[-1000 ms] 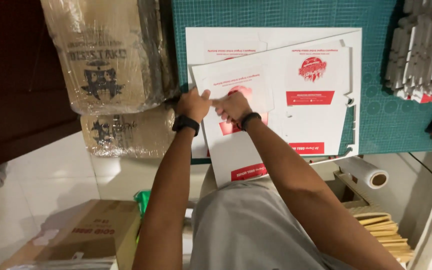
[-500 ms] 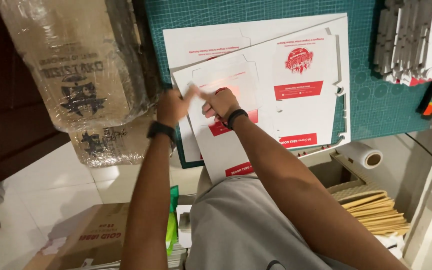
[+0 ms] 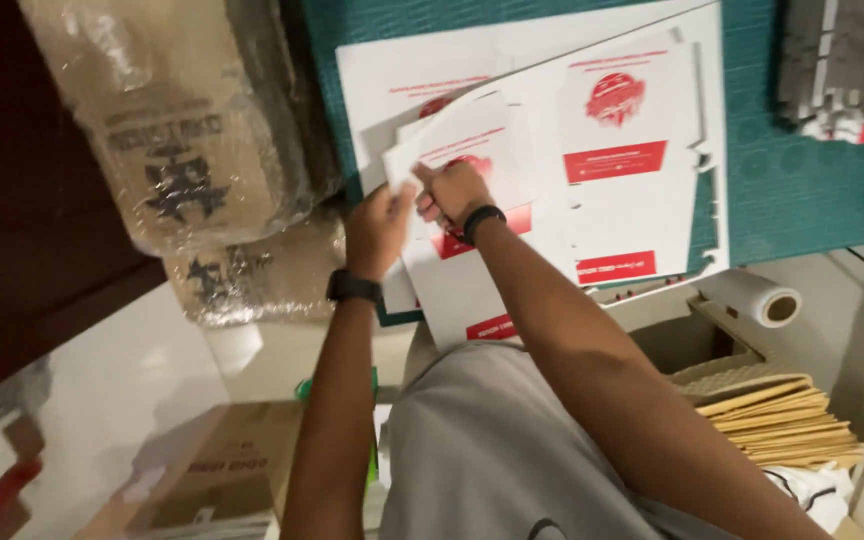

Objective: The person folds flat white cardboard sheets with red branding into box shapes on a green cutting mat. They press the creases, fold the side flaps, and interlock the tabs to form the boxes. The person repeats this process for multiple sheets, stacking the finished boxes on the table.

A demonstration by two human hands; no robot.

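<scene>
Your left hand (image 3: 377, 228) pinches the near edge of the white-and-red card flap (image 3: 472, 140), fingers closed on it, while your right hand (image 3: 452, 190) grips it too, lifting it off the flat printed sheets (image 3: 632, 190) so it can bend. They lie on a green cutting mat (image 3: 802, 200) covering the bench; plastic-wrapped cartons (image 3: 182, 130) stand left.

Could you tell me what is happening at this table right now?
A person is working a white die-cut card sheet with red print over a green cutting mat. The left hand grips its edge while the right hand pinches a panel. More flat sheets lie beneath, with plastic-wrapped cartons alongside.
</scene>
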